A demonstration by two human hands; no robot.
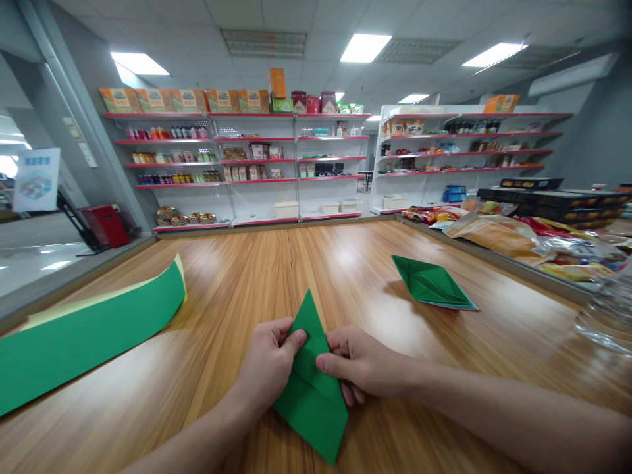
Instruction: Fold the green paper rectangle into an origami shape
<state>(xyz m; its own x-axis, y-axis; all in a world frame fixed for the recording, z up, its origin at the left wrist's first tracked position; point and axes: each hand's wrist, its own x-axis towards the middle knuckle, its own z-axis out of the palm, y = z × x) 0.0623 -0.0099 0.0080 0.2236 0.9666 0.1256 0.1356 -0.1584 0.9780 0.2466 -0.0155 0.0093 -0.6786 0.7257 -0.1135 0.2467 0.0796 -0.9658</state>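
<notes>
Between my hands is a folded sheet of green paper (pixel 312 388), its pointed end away from me and its wider, creased end toward me. My left hand (pixel 274 355) pinches the paper's left edge, thumb on top. On the right edge, my right hand (pixel 363 362) grips it with the thumb on the face and the fingers partly hidden underneath. A second folded green paper piece (pixel 434 283), with several creases and a light-coloured edge below, lies on the table to the right. On the left, a curled stack of green paper (pixel 99 329) shows yellowish sheets behind it.
The wood-grain table (pixel 237 283) has a seam down its middle. Packaged snacks (pixel 503 240) and black boxes (pixel 553 204) are past its right edge, near a clear container (pixel 609 316). Shelves (pixel 261 191) of goods stand beyond the far edge. A sign (pixel 36 179) is at left.
</notes>
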